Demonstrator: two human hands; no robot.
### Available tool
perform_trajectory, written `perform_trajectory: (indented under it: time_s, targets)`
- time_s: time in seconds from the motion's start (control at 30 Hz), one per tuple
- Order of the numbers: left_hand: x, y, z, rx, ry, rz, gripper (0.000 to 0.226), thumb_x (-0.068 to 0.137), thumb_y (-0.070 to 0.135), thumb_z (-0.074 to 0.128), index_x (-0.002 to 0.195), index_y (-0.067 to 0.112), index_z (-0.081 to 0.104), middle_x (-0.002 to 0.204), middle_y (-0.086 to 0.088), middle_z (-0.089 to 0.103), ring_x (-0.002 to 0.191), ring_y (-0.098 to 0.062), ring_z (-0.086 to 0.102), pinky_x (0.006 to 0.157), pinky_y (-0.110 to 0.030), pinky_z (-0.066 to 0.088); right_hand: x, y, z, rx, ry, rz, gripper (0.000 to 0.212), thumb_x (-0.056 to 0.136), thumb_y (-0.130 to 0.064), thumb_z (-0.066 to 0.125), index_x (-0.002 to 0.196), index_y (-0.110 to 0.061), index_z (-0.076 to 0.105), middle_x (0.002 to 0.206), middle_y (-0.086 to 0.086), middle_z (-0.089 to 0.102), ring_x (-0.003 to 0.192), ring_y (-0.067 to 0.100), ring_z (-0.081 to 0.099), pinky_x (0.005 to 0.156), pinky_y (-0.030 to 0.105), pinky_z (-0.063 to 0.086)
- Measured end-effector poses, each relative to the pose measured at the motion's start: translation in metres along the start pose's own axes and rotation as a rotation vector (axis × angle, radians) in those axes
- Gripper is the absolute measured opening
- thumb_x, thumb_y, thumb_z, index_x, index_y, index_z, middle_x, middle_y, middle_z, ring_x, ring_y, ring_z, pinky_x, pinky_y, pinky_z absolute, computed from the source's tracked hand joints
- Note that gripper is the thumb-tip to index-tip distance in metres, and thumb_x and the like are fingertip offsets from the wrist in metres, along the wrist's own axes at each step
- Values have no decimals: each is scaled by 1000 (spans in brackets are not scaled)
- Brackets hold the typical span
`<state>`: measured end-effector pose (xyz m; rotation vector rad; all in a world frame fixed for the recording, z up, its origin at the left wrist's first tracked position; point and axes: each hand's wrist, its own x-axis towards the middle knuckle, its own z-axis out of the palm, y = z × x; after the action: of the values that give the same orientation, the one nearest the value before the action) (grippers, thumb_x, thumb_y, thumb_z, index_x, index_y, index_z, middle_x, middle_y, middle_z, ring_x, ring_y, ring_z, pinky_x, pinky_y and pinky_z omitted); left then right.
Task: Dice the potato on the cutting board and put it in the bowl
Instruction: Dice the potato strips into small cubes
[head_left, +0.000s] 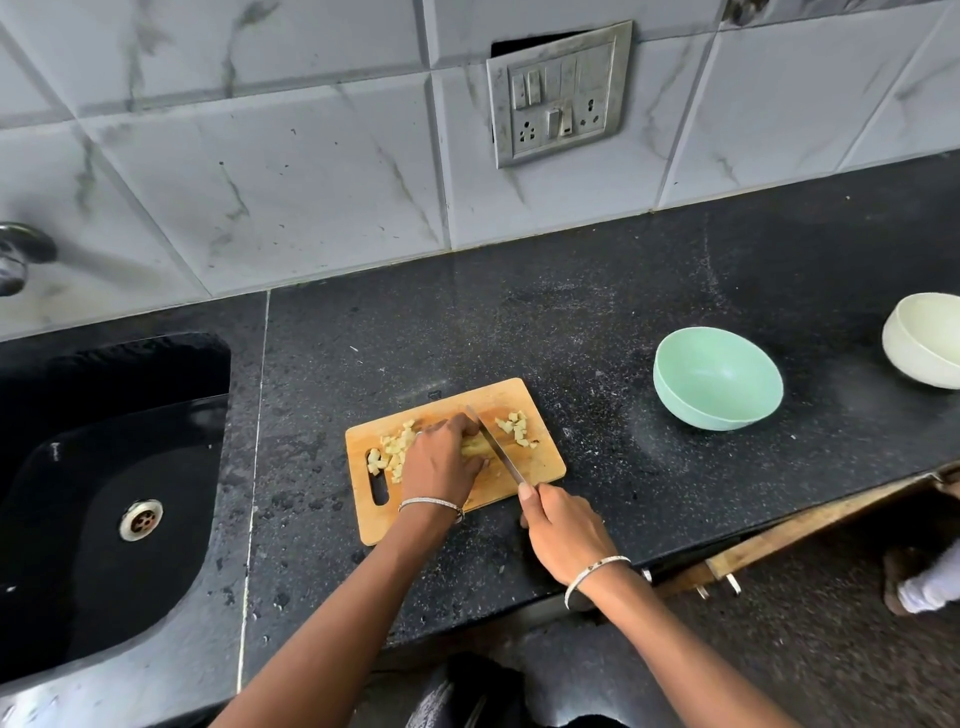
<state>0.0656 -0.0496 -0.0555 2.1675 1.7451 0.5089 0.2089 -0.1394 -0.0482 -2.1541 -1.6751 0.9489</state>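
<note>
The left hand (441, 457) curls over the uncut potato (475, 447) at the middle of the wooden board (540, 462) — the knife (493, 447), gripped by the right hand (563, 530), crosses it just right of the fingertips. Pale dice (392, 452) lie either side. The smooth green bowl (675, 395) sits well right on the speckled worktop (571, 312) — nearer the right hand.

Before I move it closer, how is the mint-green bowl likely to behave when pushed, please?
The mint-green bowl looks empty and thin-walled, so it is probably light. Its rounded sides narrow downward, so a high push may rock it. On the polished counter it would likely slide easily.
</note>
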Motion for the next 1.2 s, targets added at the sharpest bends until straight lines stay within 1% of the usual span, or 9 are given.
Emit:
perform_trajectory:
  time_s: [0.1,0.2,0.37,0.47,0.7,0.87,0.97,1.2]
  targets:
    - [2,-1,-1,-17,-10,-4,35,74,27,81,105,21,65,98,2,71,92,-22,64,73,-32,49,-1,-1,1,-35,19,-5,43,103,-45,21,87,-19,51,89,8,63,88,33,60,70,40,43]
    - [4,-2,-3,-52,-29,-30,32,71,25,83,100,21,68,94,4,72,88,-20,66,71,-31,50,-5,-5,1,-61,25,6,37,103,-44,23,88,-21,47,92,9,63,89,35,61,69,40,43]
    - [7,-5,-5,-88,-50,-45,29,69,23,84,95,22,71,91,5,73,85,-19,66,70,-29,47,6,-23,1,-67,9,47,39,104,-42,26,98,-16,54,101,10,63,91,34,61,70,38,45]
    - [8,-4,-5,-83,-41,-53,28,70,23,83,95,22,72,89,3,73,84,-21,66,69,-30,48,18,-33,1,-78,7,70,38,104,-39,28,102,-13,56,108,12,64,97,35,60,71,36,42]
    - [5,-1,-5,-86,-35,-66,28,71,23,81,97,23,70,88,3,73,83,-22,66,67,-31,48,2,-17,8,-137,34,65,40,104,-41,26,105,-15,57,104,11,65,96,36,63,65,35,38]
    - [7,-3,-6,-100,-39,-82,25,71,27,83,93,25,71,85,7,72,80,-16,66,66,-29,48,7,-24,17,-204,54,93,37,104,-39,30,108,-12,55,109,12,65,102,36,63,66,35,39]
    - [7,-3,-5,-85,-36,-84,26,71,27,82,95,25,70,86,6,73,81,-18,66,68,-31,50,7,-22,19,-214,73,83,37,104,-39,30,108,-12,55,109,14,65,102,37,63,66,36,39]
    - [4,-2,-6,-96,-28,-82,26,71,25,82,94,23,70,87,5,72,81,-18,65,65,-27,45,-2,-14,15,-193,74,68,41,104,-41,28,107,-12,57,109,14,65,103,38,62,67,36,37]
